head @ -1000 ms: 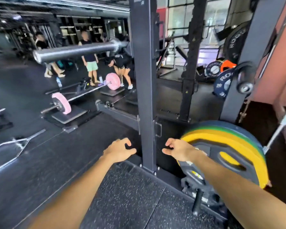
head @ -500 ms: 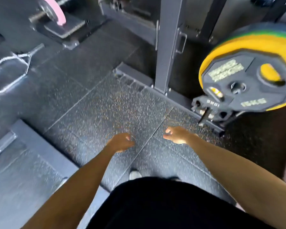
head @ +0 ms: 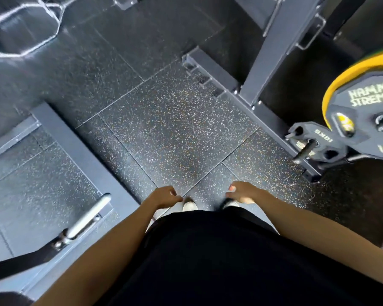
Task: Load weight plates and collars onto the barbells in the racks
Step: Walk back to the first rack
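Observation:
I look straight down at the speckled rubber floor. My left hand (head: 163, 196) and my right hand (head: 243, 192) hang in front of my black shorts with fingers loosely curled, and neither holds anything. At the right edge, a black 15 kg plate (head: 367, 120) hangs on a storage peg in front of a yellow plate (head: 334, 89). A smaller black 10 kg plate (head: 318, 138) sits on a lower peg beneath them. No barbell in a rack is in view.
The grey rack upright (head: 268, 54) and its floor rail (head: 226, 85) run across the upper right. A hex bar (head: 24, 27) lies at the upper left. A platform frame (head: 75, 138) and a steel bar end (head: 86, 219) lie at the lower left.
The view has tipped from the rack and gym down to the floor at my feet. Both hands have dropped lower and closer to my body, holding nothing throughout.

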`<state>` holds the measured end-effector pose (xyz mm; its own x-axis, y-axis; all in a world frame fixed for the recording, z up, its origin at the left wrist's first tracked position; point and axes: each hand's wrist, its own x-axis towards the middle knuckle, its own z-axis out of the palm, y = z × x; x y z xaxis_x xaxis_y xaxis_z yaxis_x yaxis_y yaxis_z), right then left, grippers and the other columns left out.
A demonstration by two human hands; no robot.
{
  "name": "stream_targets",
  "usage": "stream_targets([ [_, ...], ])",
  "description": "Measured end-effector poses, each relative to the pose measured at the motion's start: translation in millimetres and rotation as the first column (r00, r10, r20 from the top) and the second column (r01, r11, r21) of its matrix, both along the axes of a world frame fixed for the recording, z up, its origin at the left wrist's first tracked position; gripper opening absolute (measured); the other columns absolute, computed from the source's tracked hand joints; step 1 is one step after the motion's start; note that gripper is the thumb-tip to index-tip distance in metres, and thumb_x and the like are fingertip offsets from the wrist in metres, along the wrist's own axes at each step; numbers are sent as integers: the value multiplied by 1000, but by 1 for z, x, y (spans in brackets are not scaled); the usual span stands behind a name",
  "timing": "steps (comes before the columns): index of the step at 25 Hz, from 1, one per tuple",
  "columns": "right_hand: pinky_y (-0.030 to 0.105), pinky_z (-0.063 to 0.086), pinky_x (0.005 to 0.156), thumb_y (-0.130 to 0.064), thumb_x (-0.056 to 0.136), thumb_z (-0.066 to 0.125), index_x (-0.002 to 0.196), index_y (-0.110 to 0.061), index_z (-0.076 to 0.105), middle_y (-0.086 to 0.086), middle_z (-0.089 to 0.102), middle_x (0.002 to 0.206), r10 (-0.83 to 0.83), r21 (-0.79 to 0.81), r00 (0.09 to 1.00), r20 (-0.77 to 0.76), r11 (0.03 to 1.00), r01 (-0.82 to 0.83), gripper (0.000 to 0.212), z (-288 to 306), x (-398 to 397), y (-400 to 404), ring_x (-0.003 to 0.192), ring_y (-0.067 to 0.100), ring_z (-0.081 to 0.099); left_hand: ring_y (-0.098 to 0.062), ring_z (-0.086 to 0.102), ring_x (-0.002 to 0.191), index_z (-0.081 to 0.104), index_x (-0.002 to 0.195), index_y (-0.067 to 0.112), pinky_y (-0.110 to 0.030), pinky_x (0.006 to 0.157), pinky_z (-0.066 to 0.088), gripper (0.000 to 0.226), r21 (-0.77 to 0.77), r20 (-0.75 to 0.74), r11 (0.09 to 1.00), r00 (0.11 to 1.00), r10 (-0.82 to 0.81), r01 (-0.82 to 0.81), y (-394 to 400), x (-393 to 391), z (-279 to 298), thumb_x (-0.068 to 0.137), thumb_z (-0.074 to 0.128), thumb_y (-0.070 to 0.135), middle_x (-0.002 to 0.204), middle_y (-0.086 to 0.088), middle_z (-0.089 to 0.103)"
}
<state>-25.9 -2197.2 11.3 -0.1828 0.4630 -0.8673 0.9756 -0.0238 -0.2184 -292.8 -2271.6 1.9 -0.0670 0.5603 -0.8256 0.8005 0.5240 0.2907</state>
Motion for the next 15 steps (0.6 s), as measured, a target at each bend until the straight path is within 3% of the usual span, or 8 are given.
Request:
stream_targets([
  [3, 35, 42, 96, -38, 95, 52, 123, -5, 56, 16, 57, 130, 14, 33, 999, -41, 999, -13, 43, 3, -37, 28, 117, 31, 55, -29, 53, 122, 60, 118, 11, -31, 94, 40, 44, -21, 7, 999, 999, 48, -48, 14, -33, -3, 91, 60, 46, 128, -11, 61],
  [6, 32, 41, 98, -40, 92, 57, 131, -14, 53, 9, 55, 136, -9, 18, 998, -59, 1000, 11, 48, 0, -68, 61, 121, 26, 53, -30, 55, 118, 58, 107, 12, -31, 89, 40, 39, -54, 17, 993, 995, 103, -102, 26, -59, -6, 92, 58, 48, 120, -11, 62],
  [9, 34, 40, 101, -40, 91, 58, 134, -16, 49, 6, 51, 138, 37, -5, 998, -57, 999, -37, 50, -7, -109, 104, 123, 24, 51, -29, 55, 118, 59, 117, 10, -33, 95, 42, 48, -77, 24, 981, 984, 179, -177, 46, -89, -10, 92, 56, 51, 128, -10, 61],
  [11, 33, 39, 101, -41, 91, 58, 135, -16, 48, 4, 50, 140, 101, -11, 993, -64, 995, -102, 51, -12, -140, 137, 124, 23, 51, -29, 56, 117, 60, 111, 11, -33, 94, 42, 46, -93, 26, 975, 979, 203, -200, 65, -113, -14, 93, 54, 52, 122, -9, 62],
  [15, 28, 40, 90, -36, 93, 58, 131, -13, 52, 7, 54, 134, 215, -31, 975, -52, 976, -217, 44, -17, -214, 222, 113, 21, 54, -27, 54, 118, 58, 121, 13, -32, 94, 41, 47, -96, 15, 940, 944, 329, -327, 126, -179, -12, 94, 52, 50, 128, -9, 60],
])
